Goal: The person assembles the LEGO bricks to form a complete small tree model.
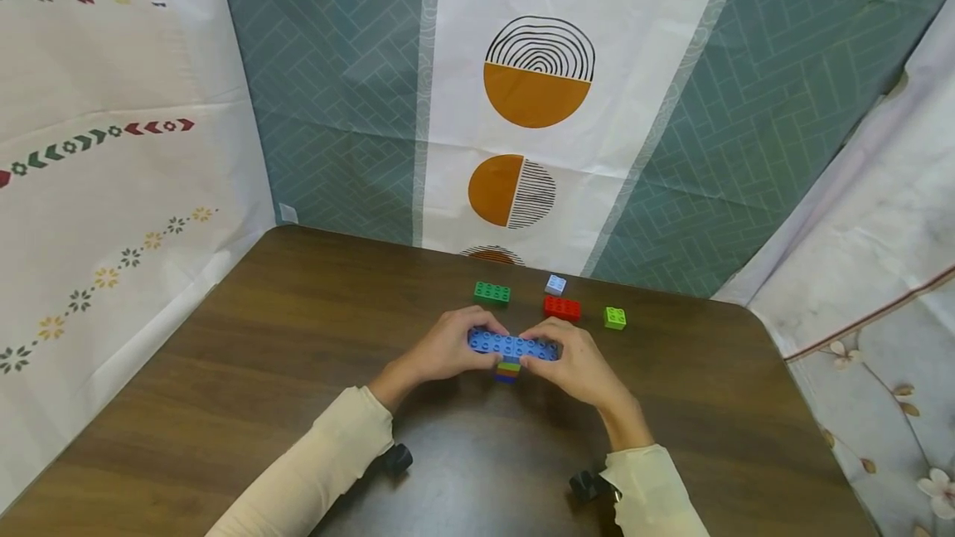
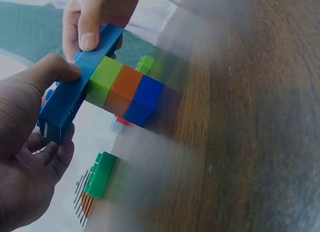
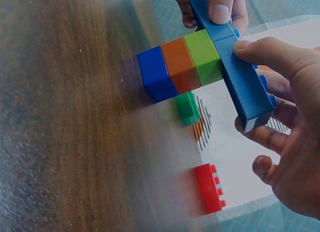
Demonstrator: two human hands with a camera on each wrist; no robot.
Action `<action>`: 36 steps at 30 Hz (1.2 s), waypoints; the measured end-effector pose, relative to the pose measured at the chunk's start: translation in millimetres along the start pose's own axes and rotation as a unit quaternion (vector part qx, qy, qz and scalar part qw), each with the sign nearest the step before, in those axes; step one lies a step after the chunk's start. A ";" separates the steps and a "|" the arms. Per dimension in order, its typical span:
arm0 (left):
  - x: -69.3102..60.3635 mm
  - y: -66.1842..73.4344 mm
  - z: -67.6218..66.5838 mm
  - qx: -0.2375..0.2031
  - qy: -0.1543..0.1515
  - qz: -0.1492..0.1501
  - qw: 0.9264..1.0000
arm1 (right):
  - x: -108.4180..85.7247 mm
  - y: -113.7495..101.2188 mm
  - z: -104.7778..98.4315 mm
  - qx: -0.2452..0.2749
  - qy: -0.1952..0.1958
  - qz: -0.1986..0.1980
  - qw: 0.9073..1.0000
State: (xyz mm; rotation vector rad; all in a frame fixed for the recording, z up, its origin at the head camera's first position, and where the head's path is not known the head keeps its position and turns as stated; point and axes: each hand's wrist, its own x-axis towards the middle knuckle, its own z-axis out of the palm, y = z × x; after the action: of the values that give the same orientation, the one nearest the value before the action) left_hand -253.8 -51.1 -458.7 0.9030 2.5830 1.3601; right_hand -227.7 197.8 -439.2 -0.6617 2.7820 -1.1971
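Two long blue bricks sit end to end across the top of a small stack: the left blue brick [image 1: 487,342] and the right blue brick [image 1: 538,349]. Below them the stack has a lime brick [image 2: 104,82], an orange brick [image 2: 123,90] and, on the tabletop, a dark blue brick [image 3: 157,74]. My left hand [image 1: 450,346] grips the left blue brick between thumb and fingers. The right blue brick is pinched the same way by my right hand [image 1: 580,365]. Both thumbs press on the near side, close to the seam where the two bricks meet.
Behind the hands on the wooden table [image 1: 336,297] lie a green brick [image 1: 492,292], a red brick [image 1: 562,308], a pale blue brick [image 1: 555,285] and a lime green brick [image 1: 615,318]. Patterned cloths [image 1: 343,106] hang at the back and sides.
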 end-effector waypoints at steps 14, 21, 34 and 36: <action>-0.4 -0.1 -1.0 0.000 -0.005 -0.013 1.000 | 1.0 2.3 -0.1 -0.001 -0.005 0.014 1.000; -0.4 2.7 -1.8 0.001 -0.008 -0.015 1.000 | 0.4 6.8 -4.8 -0.002 -0.003 0.004 1.000; 0.1 1.8 -0.7 0.001 -0.004 -0.019 1.000 | 9.5 34.4 -31.8 0.011 0.064 0.022 0.998; 0.2 2.0 -0.8 -0.002 -0.006 -0.021 1.000 | 13.4 41.2 -35.8 0.011 0.071 0.031 0.997</action>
State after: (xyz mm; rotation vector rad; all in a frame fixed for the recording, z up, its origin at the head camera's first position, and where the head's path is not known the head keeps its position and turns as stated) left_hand -253.3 -50.8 -456.7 0.8497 2.5732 1.3455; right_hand -262.3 242.1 -441.3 -0.5039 2.8749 -1.3097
